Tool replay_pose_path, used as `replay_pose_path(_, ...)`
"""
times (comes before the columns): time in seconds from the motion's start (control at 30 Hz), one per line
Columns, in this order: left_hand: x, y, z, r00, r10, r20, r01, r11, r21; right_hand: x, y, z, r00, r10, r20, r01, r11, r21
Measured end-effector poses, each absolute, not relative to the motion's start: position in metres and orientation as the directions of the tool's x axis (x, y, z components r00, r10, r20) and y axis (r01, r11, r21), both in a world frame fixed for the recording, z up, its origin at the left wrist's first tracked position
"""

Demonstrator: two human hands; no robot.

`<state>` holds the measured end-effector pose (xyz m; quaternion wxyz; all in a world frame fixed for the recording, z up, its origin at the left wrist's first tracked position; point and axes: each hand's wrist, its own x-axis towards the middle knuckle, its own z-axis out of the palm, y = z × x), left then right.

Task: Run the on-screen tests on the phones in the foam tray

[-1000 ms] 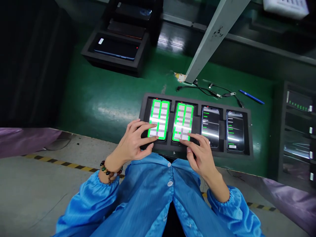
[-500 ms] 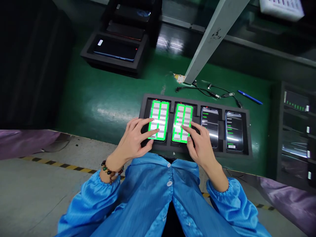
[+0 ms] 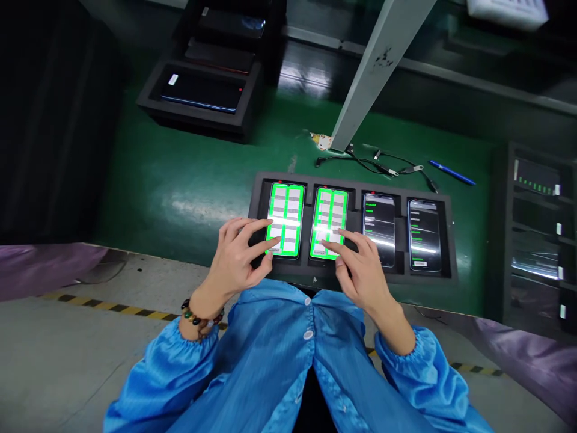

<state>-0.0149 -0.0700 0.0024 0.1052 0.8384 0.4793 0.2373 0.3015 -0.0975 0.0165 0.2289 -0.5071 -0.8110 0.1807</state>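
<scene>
Several smartphones lie face up in the slots of a black foam tray [image 3: 353, 273] at the table's front edge. My left hand [image 3: 241, 255] is open, its fingers spread over the lower left part of the leftmost phone [image 3: 288, 207], whose screen shows green borders and grey-white blocks. Over the lower screen of the second phone [image 3: 331, 207], which has a similar green pattern, my right hand [image 3: 363, 264] is open with fingers apart. The third phone [image 3: 379, 219] and the fourth phone [image 3: 424, 234] have dark screens with green text lines; neither is touched.
A grey metal post [image 3: 365, 72] rises behind the tray. Black cables [image 3: 369, 161] and a blue pen [image 3: 452, 172] lie behind it. Stacked foam trays with phones [image 3: 193, 114] stand at back left, and another phone tray [image 3: 507, 240] is at right.
My right index finger has moved down and left across the second phone's screen. My left hand stays over the leftmost phone. The view has shifted slightly.
</scene>
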Motion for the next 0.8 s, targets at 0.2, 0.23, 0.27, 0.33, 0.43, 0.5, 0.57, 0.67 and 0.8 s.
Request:
replay_pose_path(0.2, 0.008, -0.061, 0.008, 0.565, 0.796, 0.216, 0.679, -0.597, 0.426, 0.332, -0.109, 0.022, -0.279, 0.937, 0.212, 0.815, 0.347, -0.464)
replay_pose_path(0.23, 0.009, -0.06, 0.009, 0.571, 0.792, 0.218, 0.675, -0.603, 0.425, 0.332, -0.109, 0.022, -0.277, 0.936, 0.216, 0.816, 0.348, -0.461)
replay_pose_path(0.27, 0.009, -0.06, 0.009, 0.572, 0.789, 0.225, 0.674, -0.608, 0.42, 0.331, -0.109, 0.021, -0.28, 0.934, 0.221, 0.814, 0.353, -0.461)
replay_pose_path(0.33, 0.005, -0.06, 0.009, 0.564, 0.789, 0.245, 0.679, -0.611, 0.405, 0.325, -0.107, 0.02, -0.298, 0.929, 0.22, 0.802, 0.369, -0.47)
replay_pose_path(0.43, -0.007, -0.064, 0.008, 0.516, 0.819, 0.252, 0.72, -0.574, 0.39, 0.311, -0.1, 0.017, -0.341, 0.917, 0.208, 0.77, 0.399, -0.498)
replay_pose_path(0.5, -0.016, -0.065, 0.007, 0.461, 0.853, 0.244, 0.764, -0.522, 0.38, 0.3, -0.094, 0.015, -0.366, 0.91, 0.196, 0.747, 0.413, -0.521)
replay_pose_path(0.57, -0.022, -0.066, 0.005, 0.402, 0.884, 0.24, 0.807, -0.465, 0.364, 0.289, -0.087, 0.013, -0.377, 0.908, 0.183, 0.734, 0.413, -0.54)
replay_pose_path(0.67, -0.023, -0.065, 0.004, 0.345, 0.91, 0.229, 0.844, -0.408, 0.347, 0.282, -0.08, 0.013, -0.367, 0.916, 0.162, 0.742, 0.393, -0.543)
replay_pose_path(0.8, -0.008, -0.062, 0.008, 0.387, 0.898, 0.212, 0.821, -0.44, 0.365, 0.294, -0.081, 0.015, -0.317, 0.935, 0.16, 0.776, 0.353, -0.523)
